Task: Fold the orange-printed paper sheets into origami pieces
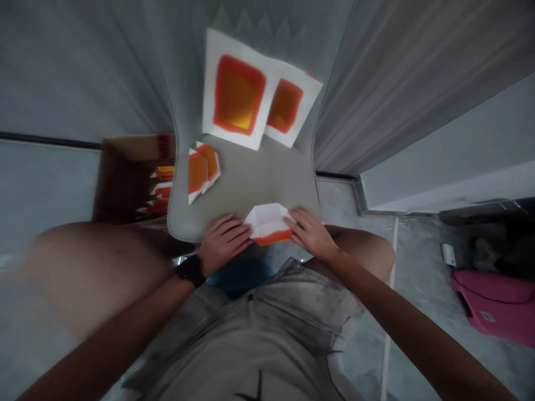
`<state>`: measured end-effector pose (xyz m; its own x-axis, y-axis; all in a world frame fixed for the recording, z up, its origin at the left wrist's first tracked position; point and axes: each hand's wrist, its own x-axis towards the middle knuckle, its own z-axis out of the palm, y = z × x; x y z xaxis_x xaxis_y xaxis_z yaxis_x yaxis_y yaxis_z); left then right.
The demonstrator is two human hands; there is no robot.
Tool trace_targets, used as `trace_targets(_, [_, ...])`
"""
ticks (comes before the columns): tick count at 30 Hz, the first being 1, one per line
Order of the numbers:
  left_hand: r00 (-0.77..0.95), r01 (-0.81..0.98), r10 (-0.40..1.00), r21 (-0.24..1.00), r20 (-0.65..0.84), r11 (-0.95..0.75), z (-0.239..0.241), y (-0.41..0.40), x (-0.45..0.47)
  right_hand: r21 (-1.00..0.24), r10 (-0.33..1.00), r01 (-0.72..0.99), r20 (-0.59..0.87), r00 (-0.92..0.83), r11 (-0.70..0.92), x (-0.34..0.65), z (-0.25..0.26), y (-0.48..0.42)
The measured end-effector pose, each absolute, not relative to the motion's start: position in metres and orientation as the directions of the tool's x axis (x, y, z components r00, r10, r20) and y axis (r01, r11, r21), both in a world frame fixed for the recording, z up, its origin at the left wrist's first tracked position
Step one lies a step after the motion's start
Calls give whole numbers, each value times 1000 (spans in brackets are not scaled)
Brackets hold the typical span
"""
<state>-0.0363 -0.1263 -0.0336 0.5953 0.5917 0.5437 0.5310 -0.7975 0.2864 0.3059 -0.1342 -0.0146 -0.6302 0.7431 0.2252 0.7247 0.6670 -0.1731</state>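
Observation:
A small folded paper piece (268, 223), white with an orange edge, lies at the near edge of a grey seat surface (254, 181). My left hand (223, 241) presses its left side with the fingers curled onto the paper. My right hand (309, 231) holds its right side, fingers bent over the fold. A black watch sits on my left wrist.
Two flat white sheets with orange squares (236, 92) (288, 108) rest against the seat back. Several folded orange-white pieces (203, 170) lie on the seat's left part. A cardboard box (134, 178) with more folded pieces stands left. A pink object (495, 303) lies on the floor right.

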Motion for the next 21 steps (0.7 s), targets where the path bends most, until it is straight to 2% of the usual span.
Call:
trace_targets(5, [511, 538, 711, 465, 483, -703, -29, -123, -30, -247, 731, 688, 241, -638, 682, 302, -7, -127])
trace_targets(11, [460, 519, 773, 574, 437, -634, -21, -117, -31, -479, 804, 648, 287, -522, 592, 288, -5, -134])
trace_targets(16, [396, 566, 839, 621, 373, -543, -14, -109, -19, -720, 924, 581, 270, -272, 381, 274, -15, -128])
trace_targets(21, [211, 743, 907, 542, 365, -392, -18, -109, 0, -795, 959, 587, 262, 107, 152, 251, -33, -111])
